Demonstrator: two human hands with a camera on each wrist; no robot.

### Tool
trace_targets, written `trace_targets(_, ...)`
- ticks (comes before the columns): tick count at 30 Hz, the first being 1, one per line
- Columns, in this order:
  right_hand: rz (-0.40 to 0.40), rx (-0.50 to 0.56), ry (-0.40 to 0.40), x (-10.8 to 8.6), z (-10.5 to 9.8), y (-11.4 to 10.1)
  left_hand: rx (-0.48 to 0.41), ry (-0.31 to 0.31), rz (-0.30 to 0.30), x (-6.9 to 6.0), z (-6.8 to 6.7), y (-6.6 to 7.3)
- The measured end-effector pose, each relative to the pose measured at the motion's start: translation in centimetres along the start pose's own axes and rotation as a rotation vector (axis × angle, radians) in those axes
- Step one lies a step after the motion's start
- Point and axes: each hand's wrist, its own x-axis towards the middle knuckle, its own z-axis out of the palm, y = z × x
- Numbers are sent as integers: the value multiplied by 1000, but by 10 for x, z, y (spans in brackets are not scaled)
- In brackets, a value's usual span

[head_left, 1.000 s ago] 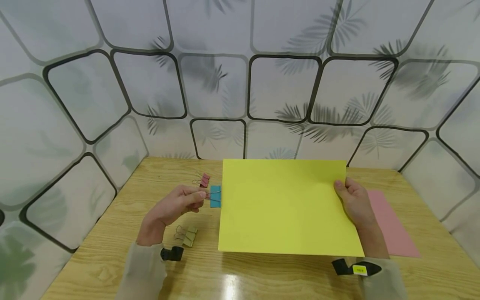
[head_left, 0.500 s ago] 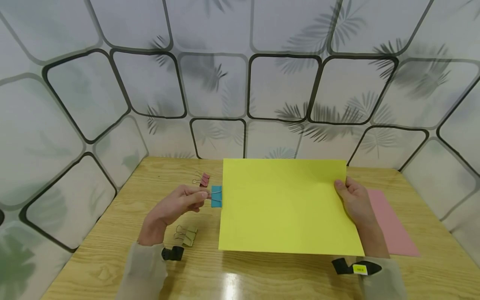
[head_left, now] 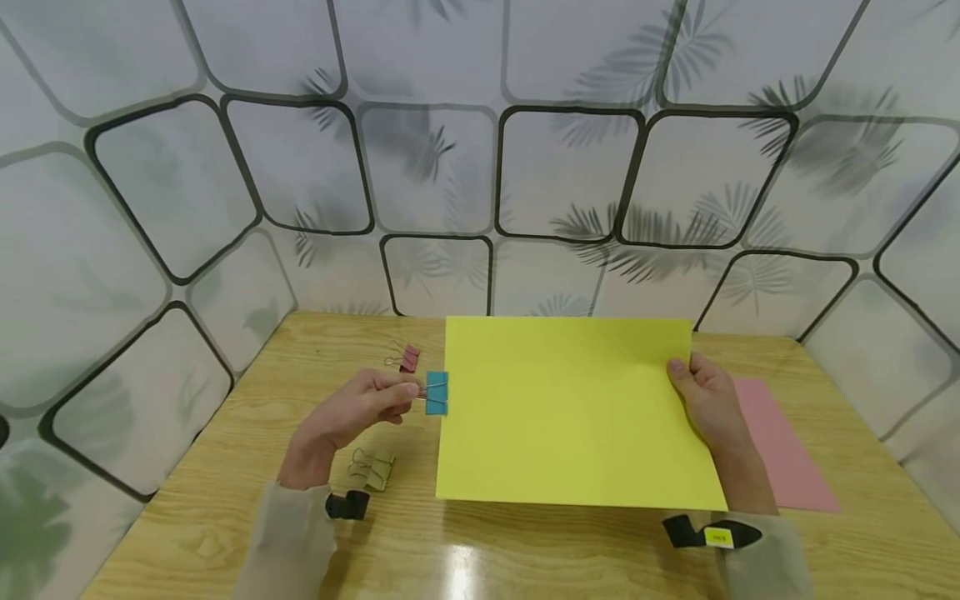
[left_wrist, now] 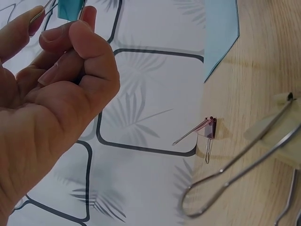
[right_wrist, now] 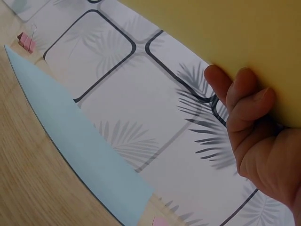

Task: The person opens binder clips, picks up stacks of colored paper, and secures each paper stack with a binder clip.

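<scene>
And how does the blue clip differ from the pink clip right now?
The left hand pinches the blue clip by its handles; the pink clip rests on the table, untouched. The blue clip is up at the edge of the yellow paper; the pink clip lies apart from it. Both have a coloured body and wire handles.

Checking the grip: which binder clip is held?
The blue clip, pinched in the left hand; the pink clip and pale yellow clip rest on the table.
</scene>
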Motion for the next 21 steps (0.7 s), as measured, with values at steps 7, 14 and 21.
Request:
trace_targets(7,19,-4,16,1,0,3,11,48,-133,4,4,1)
trace_targets(14,58,-15,54,5,0,5,-19,113,-183,8,8,4)
trace_targets(21,80,5,58,3,-1,1,-30,122,-155,9,10,3)
